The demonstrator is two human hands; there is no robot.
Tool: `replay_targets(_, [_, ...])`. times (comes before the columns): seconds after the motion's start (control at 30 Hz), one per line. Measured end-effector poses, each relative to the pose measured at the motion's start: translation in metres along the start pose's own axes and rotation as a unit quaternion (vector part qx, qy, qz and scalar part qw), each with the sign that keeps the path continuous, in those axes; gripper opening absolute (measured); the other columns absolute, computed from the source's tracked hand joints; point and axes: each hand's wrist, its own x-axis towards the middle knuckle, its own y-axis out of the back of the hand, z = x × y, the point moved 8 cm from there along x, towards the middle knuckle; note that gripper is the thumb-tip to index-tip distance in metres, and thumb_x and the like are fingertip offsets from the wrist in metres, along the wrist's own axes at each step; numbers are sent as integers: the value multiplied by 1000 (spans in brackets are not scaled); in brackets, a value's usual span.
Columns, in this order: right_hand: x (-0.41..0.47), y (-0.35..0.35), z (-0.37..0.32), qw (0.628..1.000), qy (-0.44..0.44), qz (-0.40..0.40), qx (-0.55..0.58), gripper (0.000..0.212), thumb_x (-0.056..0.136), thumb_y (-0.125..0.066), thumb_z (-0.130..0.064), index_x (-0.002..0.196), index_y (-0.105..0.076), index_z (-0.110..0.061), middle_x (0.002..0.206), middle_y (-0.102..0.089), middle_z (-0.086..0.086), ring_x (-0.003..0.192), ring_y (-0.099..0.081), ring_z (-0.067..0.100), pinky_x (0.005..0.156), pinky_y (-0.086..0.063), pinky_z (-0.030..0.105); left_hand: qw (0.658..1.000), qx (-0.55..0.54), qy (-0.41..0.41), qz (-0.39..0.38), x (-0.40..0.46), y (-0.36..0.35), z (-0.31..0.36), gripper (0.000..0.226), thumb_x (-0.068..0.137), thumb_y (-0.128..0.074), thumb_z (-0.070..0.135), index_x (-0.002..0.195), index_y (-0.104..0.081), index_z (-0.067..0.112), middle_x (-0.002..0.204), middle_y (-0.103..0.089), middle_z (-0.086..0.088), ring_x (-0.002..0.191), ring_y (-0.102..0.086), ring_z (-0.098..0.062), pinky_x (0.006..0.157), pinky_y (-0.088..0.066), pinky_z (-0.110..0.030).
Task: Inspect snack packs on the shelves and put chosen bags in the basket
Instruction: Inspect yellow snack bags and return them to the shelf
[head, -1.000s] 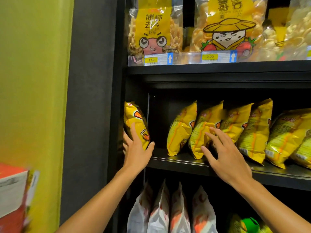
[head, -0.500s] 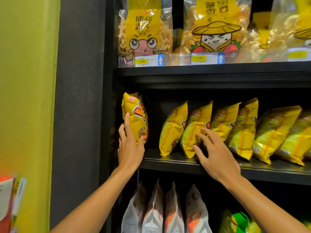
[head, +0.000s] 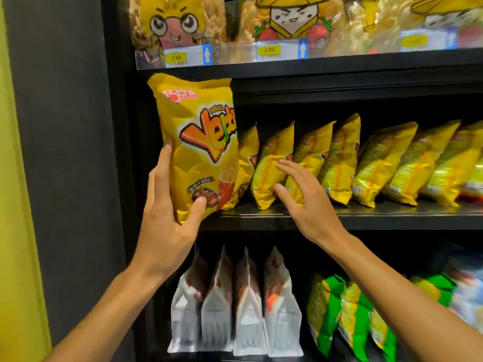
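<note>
The left hand point(head: 167, 218) gripped a glossy yellow potato-stick bag point(head: 198, 142) at its lower corner — thumb pressed on the front over a printed food picture, fingers wrapped up the left edge — and held it upright with its front turned outward, just ahead of the left end of the middle shelf point(head: 339, 218), a flat black ledge. The bag was a puffed pillow shape of crinkled film with a crimped top seal and a large orange logo. To its right, the right hand point(head: 305, 197) was spread with straight, parted fingers, whose tips touched the row of yellow bags point(head: 342, 158) standing on that shelf; it held nothing. Those packs leaned rightward edge-on, their shiny foil sides creased and catching the light. Above the shelf, clear cellophane bags point(head: 287, 19) with cartoon faces sat behind a transparent strip carrying yellow price tags point(head: 176, 58). Below the shelf stood four white gusseted pouches point(head: 235, 309) with matte, peaked tops, and right of them green-and-yellow packs point(head: 347, 314) — slightly blurred. No basket appeared in view.
</note>
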Motion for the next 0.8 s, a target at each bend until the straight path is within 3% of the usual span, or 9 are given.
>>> replay_targets(0.1, [-15,7,-31,993,-1,14,121,46,104,-58,-34,149,-51,-26,150,-52,-14,141,-44,-1,116,-41,30,997,-77,20,-24,-22,-2,12,89,95,-64,16,160,-10,43,160,-36,13,141,-46,-6,100,-47,-11])
replay_targets(0.17, [-29,4,-46,973,-41,-15,227,57,100,-58,-44,153,-44,-29,148,-52,-17,136,-50,-3,110,-46,28,990,-125,30,-52,-40,-8,17,89,93,-62,15,160,-12,44,157,-42,10,141,-49,-12,102,-50,-18])
replay_targets(0.3, [-65,-6,-60,924,-106,-77,359,79,89,-59,-55,159,-29,-33,144,-49,-28,128,-49,-18,98,-46,8,968,-205,83,-122,-82,-26,14,90,94,-68,20,160,-13,46,150,-48,12,138,-52,-17,102,-53,-29])
replay_targets(0.4, [-97,-12,-60,916,-119,-90,372,59,93,-65,-34,147,-45,-25,135,-67,-11,125,-63,6,98,-52,22,952,-206,136,-180,-120,-43,3,95,94,-70,29,159,-4,45,153,-43,23,141,-47,-7,106,-48,-24])
replay_targets(0.47, [-121,-15,-53,919,-138,-71,362,52,93,-67,-23,142,-51,-19,131,-70,-5,121,-67,13,98,-54,28,940,-218,178,-194,-140,-50,-5,103,88,-74,47,158,1,48,157,-36,26,145,-41,-3,109,-44,-21])
replay_targets(0.57, [-157,-26,-48,917,-164,-66,358,54,92,-68,-18,143,-51,-16,130,-70,-6,122,-66,13,98,-54,26,913,-263,257,-174,-158,-60,-7,107,76,-76,67,158,-13,42,151,-49,23,138,-50,-1,102,-49,-18])
replay_targets(0.67, [-190,-38,-46,912,-200,-81,350,54,92,-69,-20,143,-50,-21,128,-69,-15,121,-65,6,94,-51,17,909,-259,310,-103,-174,-64,-7,66,84,-69,48,143,-42,39,128,-68,22,118,-66,0,83,-55,-14])
replay_targets(0.73, [-209,-42,-45,898,-223,-96,367,55,95,-67,-31,146,-47,-24,132,-68,-16,124,-63,5,96,-52,18,911,-241,327,-69,-190,-65,-12,53,85,-67,36,135,-50,39,120,-72,20,111,-69,-2,80,-57,-17])
replay_targets(0.8, [-222,-38,-44,881,-247,-80,395,62,92,-66,-51,147,-43,-34,132,-66,-21,124,-62,1,96,-52,17,908,-237,340,-71,-205,-67,-16,64,80,-71,52,137,-52,29,118,-73,17,109,-71,-4,79,-58,-17])
